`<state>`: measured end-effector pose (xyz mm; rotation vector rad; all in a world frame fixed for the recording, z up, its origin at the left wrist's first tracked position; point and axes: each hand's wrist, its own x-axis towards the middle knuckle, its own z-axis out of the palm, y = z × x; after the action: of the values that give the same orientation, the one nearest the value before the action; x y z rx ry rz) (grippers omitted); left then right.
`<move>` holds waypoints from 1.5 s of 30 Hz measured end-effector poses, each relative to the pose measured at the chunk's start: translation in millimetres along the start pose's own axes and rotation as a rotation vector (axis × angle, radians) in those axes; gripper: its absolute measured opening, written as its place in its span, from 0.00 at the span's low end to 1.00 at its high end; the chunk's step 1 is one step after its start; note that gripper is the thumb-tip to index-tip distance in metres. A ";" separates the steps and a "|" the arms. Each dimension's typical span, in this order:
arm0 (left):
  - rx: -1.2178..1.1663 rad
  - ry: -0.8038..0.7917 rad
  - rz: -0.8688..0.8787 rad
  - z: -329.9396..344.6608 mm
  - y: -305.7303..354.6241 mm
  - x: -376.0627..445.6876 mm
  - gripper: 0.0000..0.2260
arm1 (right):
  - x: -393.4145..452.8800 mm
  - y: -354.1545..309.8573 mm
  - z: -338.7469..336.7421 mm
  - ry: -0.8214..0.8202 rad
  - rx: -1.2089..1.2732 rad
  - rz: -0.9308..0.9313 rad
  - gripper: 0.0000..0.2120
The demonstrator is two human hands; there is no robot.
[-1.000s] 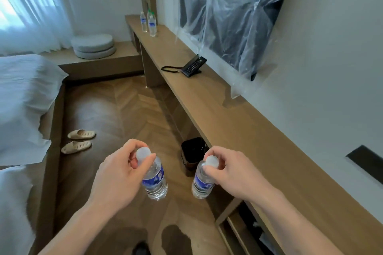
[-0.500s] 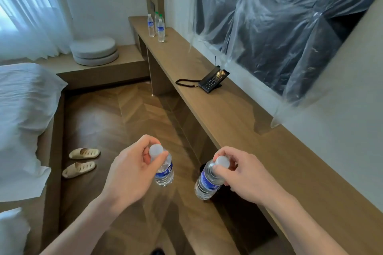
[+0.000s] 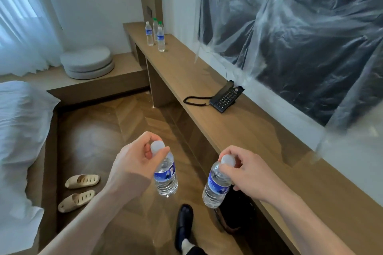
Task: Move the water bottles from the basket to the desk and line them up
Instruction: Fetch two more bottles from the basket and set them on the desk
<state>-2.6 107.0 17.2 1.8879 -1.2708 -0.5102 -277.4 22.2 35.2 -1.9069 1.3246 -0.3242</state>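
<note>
Two water bottles held up beside the long table.

Left hand (image 3: 134,163) with fingers (image 3: 152,139) pinched on the white cap of the left bottle (image 3: 165,176), hanging over the floor left of the table (image 3: 238,130). Right hand (image 3: 246,174) with fingers curled round the cap of the right bottle (image 3: 216,185), just by the table's near edge. More bottles (image 3: 157,34) standing at the table's far end, past the black phone (image 3: 226,98).

Held bottles (image 3: 165,176) (image 3: 216,186): clear, white caps, blue labels. Far-end desk (image 3: 238,130) bottles (image 3: 160,39): blue labels; two green caps. Desk: tan wood. Floor (image 3: 99,130): brown herringbone. Phone (image 3: 226,98): black. Slippers (image 3: 79,189): cream. Cushions (image 3: 87,62): grey. Bedding (image 3: 20,130): white. Shoe (image 3: 184,223): black; sock white.
</note>
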 end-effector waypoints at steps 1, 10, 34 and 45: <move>-0.002 -0.001 -0.009 -0.5 -4.7 18.3 0.07 | 20.9 -3.5 1.8 -0.008 0.002 0.005 0.04; 0.158 0.056 -0.078 -31.3 -37.2 184.7 0.08 | 217.4 -45.2 1.3 -0.120 0.024 -0.056 0.08; -0.019 0.040 0.024 -135.3 -150.6 568.6 0.07 | 566.1 -217.6 43.7 -0.011 -0.034 -0.045 0.06; 0.035 -0.009 0.051 -182.3 -206.1 716.1 0.07 | 685.5 -278.2 81.9 0.054 0.108 0.022 0.06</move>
<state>543.8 -431.2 34.0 1.8794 -1.3383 -0.4732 252.6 -500.5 33.4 -1.8039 1.3355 -0.4305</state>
